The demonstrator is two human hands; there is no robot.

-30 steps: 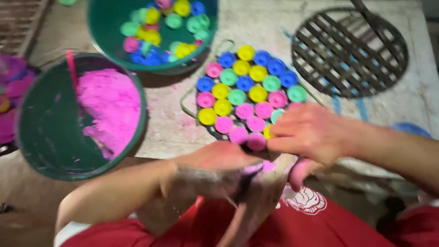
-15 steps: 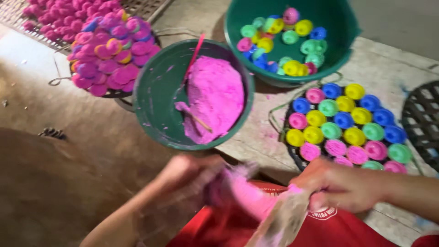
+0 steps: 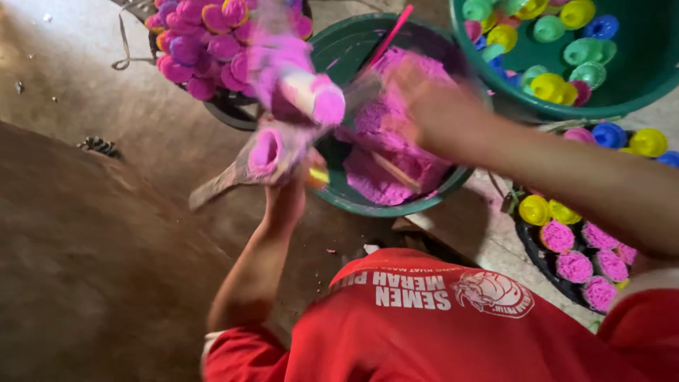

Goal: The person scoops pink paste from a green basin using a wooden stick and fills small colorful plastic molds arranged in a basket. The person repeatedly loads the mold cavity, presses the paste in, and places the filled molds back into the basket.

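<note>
So, head view, 1 pic only. Left hand point(image 3: 286, 180) is up w/ fingers shut around a small pink cup point(image 3: 267, 152) and a strip of thin plastic wrap point(image 3: 226, 180) that hangs out to its left. Just above the hand is a blurry pink roll point(image 3: 311, 92), too fuzzy to tell what it is. Right hand point(image 3: 442, 113) is blurred over the green bowl point(image 3: 339, 53); can't tell if its fingers are apart or together. Bowl sits right under both hands, full of pink powder point(image 3: 396, 152), w/ a pink stick point(image 3: 389, 34) leaning in it. Past the left hand: pile of pink and purple cups point(image 3: 201, 42). Past the right hand: big green tub point(image 3: 636, 88) w/ mixed-colour cups. Near the right arm: dark tray point(image 3: 532, 244) w/ filled pink cups point(image 3: 573, 265).
</note>
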